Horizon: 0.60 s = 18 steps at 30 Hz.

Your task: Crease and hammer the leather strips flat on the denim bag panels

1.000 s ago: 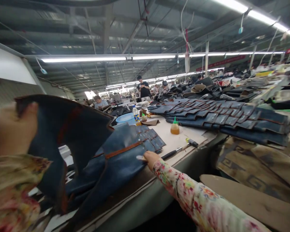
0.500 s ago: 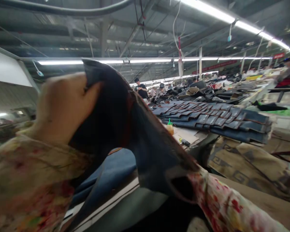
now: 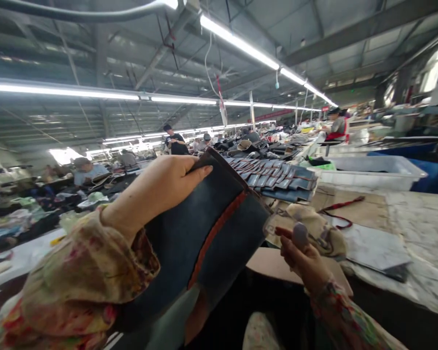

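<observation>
The left grip (image 3: 160, 187) holds the blue piece (image 3: 178, 238) by its upper edge, thumb flat on the near face and the other fingers hidden behind. The piece hangs tilted below and to the right of that grip, with a brown band (image 3: 221, 221) crossing it to the grip's right.

The right grip (image 3: 302, 257) is half curled, just beside the piece's right corner. A rounded grey patch (image 3: 300, 236) shows at its thumb; I cannot tell whether this is a held object or a cover, nor whether the hand touches the piece.

Beyond both grips lies a stack (image 3: 284, 177) of overlapping blue pieces. Just behind the right grip is a patterned cloth (image 3: 324, 233), with a board (image 3: 277, 265) to its left. Right of the right grip, the table (image 3: 427, 228) carries a red strap (image 3: 345, 206) and a white bin (image 3: 383, 177). Well beyond the left grip stands a person (image 3: 175, 143) in a dark top.
</observation>
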Each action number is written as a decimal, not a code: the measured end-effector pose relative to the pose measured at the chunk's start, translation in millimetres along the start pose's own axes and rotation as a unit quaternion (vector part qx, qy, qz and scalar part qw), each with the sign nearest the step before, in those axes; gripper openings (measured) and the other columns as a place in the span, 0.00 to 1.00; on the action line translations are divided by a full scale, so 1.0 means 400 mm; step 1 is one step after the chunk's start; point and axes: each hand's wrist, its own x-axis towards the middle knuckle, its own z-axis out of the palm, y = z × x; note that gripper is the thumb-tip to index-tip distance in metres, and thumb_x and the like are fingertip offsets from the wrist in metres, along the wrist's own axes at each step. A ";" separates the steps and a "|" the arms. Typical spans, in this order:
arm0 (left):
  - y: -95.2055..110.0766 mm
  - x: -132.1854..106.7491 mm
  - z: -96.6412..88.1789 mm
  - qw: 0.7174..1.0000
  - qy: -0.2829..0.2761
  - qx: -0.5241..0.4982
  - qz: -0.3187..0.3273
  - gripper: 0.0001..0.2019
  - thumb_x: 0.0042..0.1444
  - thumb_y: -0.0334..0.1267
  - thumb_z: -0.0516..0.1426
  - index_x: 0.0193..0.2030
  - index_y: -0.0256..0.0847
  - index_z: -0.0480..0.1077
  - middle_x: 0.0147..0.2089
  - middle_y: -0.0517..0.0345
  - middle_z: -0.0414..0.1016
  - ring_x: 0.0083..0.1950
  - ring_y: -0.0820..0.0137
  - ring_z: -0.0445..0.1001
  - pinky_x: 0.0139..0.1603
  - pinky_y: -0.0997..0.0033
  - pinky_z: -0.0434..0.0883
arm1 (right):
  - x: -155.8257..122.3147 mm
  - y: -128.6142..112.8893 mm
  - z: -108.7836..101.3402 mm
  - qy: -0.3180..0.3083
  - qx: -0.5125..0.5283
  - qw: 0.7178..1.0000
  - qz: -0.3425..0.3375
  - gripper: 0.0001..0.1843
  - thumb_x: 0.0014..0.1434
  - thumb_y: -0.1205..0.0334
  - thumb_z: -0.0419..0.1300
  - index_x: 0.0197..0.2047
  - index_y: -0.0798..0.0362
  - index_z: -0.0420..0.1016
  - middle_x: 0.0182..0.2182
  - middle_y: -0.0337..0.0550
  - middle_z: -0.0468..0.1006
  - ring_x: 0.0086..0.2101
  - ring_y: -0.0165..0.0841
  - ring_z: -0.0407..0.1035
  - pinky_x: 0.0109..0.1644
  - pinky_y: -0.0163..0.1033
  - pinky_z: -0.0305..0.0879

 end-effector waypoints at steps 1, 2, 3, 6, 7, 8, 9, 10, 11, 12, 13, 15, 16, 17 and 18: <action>0.013 0.004 0.000 1.000 0.002 -0.015 0.009 0.22 0.52 0.53 0.45 0.24 0.38 0.70 0.18 0.60 0.64 0.23 0.71 0.65 0.26 0.74 0.57 | 0.008 0.007 -0.006 -0.009 -0.018 1.000 0.005 0.31 0.41 0.46 0.64 0.45 0.55 0.67 0.17 0.33 0.63 0.16 0.22 0.52 0.16 0.28 0.45; 0.023 0.006 0.001 0.999 0.006 -0.031 0.019 0.22 0.52 0.53 0.45 0.25 0.38 0.70 0.19 0.59 0.65 0.23 0.71 0.65 0.26 0.74 0.58 | 0.017 0.012 -0.012 -0.014 -0.037 0.999 0.009 0.32 0.42 0.45 0.64 0.47 0.55 0.66 0.18 0.33 0.63 0.15 0.22 0.51 0.16 0.29 0.44; 0.031 0.009 0.001 0.999 0.009 -0.045 0.026 0.22 0.52 0.53 0.45 0.25 0.38 0.70 0.19 0.59 0.65 0.23 0.71 0.65 0.27 0.74 0.58 | 0.026 0.016 -0.017 -0.019 -0.060 0.998 0.011 0.33 0.43 0.44 0.63 0.48 0.55 0.65 0.18 0.33 0.62 0.15 0.22 0.50 0.16 0.29 0.44; 0.043 0.011 0.006 0.997 0.020 -0.076 0.028 0.22 0.52 0.54 0.46 0.25 0.38 0.70 0.19 0.60 0.65 0.21 0.72 0.64 0.26 0.74 0.57 | 0.051 0.015 -0.031 -0.006 -0.135 0.989 -0.052 0.29 0.43 0.44 0.61 0.45 0.54 0.67 0.20 0.35 0.63 0.17 0.25 0.54 0.18 0.31 0.50; 0.046 0.011 0.010 0.996 0.024 -0.081 0.024 0.22 0.52 0.54 0.46 0.24 0.37 0.69 0.18 0.60 0.64 0.21 0.72 0.63 0.25 0.75 0.57 | 0.057 0.013 -0.035 0.006 -0.163 0.982 -0.098 0.27 0.42 0.45 0.61 0.42 0.53 0.68 0.22 0.37 0.65 0.20 0.27 0.58 0.21 0.32 0.54; 0.047 0.010 0.015 0.996 0.029 -0.084 0.022 0.22 0.52 0.54 0.46 0.24 0.38 0.69 0.18 0.61 0.64 0.20 0.72 0.63 0.25 0.75 0.56 | 0.064 0.011 -0.037 0.018 -0.191 0.971 -0.146 0.23 0.42 0.45 0.61 0.38 0.52 0.70 0.26 0.39 0.66 0.24 0.29 0.61 0.25 0.34 0.58; 0.047 0.009 0.022 0.995 0.037 -0.087 0.020 0.22 0.52 0.54 0.47 0.24 0.38 0.69 0.18 0.61 0.63 0.20 0.73 0.62 0.24 0.75 0.56 | 0.071 0.008 -0.040 0.025 -0.216 0.958 -0.185 0.20 0.42 0.46 0.61 0.34 0.52 0.70 0.28 0.41 0.67 0.28 0.31 0.62 0.29 0.36 0.61; 0.046 0.007 0.029 0.995 0.045 -0.089 0.020 0.22 0.52 0.54 0.47 0.25 0.38 0.69 0.18 0.62 0.63 0.21 0.73 0.62 0.24 0.76 0.56 | 0.078 0.003 -0.041 0.026 -0.236 0.949 -0.206 0.18 0.43 0.47 0.61 0.31 0.52 0.70 0.29 0.42 0.67 0.30 0.32 0.62 0.32 0.37 0.61; 0.042 0.006 0.038 0.994 0.055 -0.091 0.018 0.22 0.53 0.54 0.47 0.26 0.38 0.70 0.19 0.62 0.63 0.21 0.73 0.62 0.25 0.76 0.56 | 0.087 -0.006 -0.042 0.018 -0.251 0.946 -0.206 0.17 0.44 0.47 0.60 0.29 0.53 0.69 0.28 0.41 0.67 0.29 0.32 0.62 0.32 0.37 0.61; 0.034 0.005 0.048 0.993 0.067 -0.092 0.014 0.21 0.53 0.53 0.47 0.27 0.38 0.70 0.19 0.62 0.63 0.22 0.73 0.62 0.25 0.77 0.57 | 0.099 -0.022 -0.044 0.009 -0.261 0.946 -0.194 0.17 0.45 0.47 0.59 0.28 0.53 0.68 0.25 0.39 0.66 0.27 0.31 0.61 0.31 0.36 0.61; 0.023 0.003 0.058 0.992 0.083 -0.092 0.008 0.21 0.53 0.53 0.46 0.27 0.38 0.70 0.19 0.63 0.63 0.22 0.74 0.62 0.25 0.77 0.56 | 0.112 -0.046 -0.045 0.008 -0.265 0.946 -0.185 0.17 0.46 0.47 0.58 0.28 0.53 0.67 0.22 0.37 0.64 0.25 0.30 0.60 0.28 0.36 0.59; -0.010 0.001 0.082 0.989 0.114 -0.092 -0.016 0.21 0.54 0.52 0.46 0.30 0.37 0.70 0.21 0.63 0.64 0.23 0.74 0.62 0.25 0.78 0.57 | 0.145 -0.124 -0.045 0.025 -0.278 0.938 -0.205 0.17 0.45 0.47 0.59 0.27 0.53 0.66 0.20 0.35 0.63 0.22 0.29 0.58 0.26 0.35 0.57; -0.030 0.000 0.096 0.987 0.125 -0.099 -0.030 0.21 0.54 0.52 0.47 0.32 0.36 0.71 0.22 0.62 0.65 0.24 0.73 0.62 0.26 0.78 0.57 | 0.162 -0.176 -0.043 0.050 -0.285 0.924 -0.252 0.16 0.44 0.48 0.59 0.27 0.54 0.66 0.20 0.35 0.63 0.23 0.29 0.58 0.27 0.35 0.57; -0.051 -0.002 0.112 0.984 0.129 -0.118 -0.047 0.21 0.53 0.52 0.47 0.34 0.36 0.71 0.24 0.61 0.67 0.26 0.73 0.64 0.28 0.77 0.58 | 0.177 -0.234 -0.039 0.049 -0.313 0.902 -0.295 0.15 0.46 0.50 0.59 0.28 0.54 0.67 0.21 0.34 0.63 0.23 0.28 0.59 0.27 0.35 0.56; -0.071 -0.004 0.131 0.977 0.128 -0.154 -0.068 0.21 0.53 0.51 0.48 0.38 0.35 0.71 0.27 0.60 0.69 0.29 0.71 0.65 0.30 0.76 0.60 | 0.189 -0.295 -0.033 0.046 -0.342 0.873 -0.343 0.13 0.46 0.52 0.59 0.28 0.54 0.67 0.21 0.34 0.64 0.23 0.28 0.59 0.27 0.34 0.55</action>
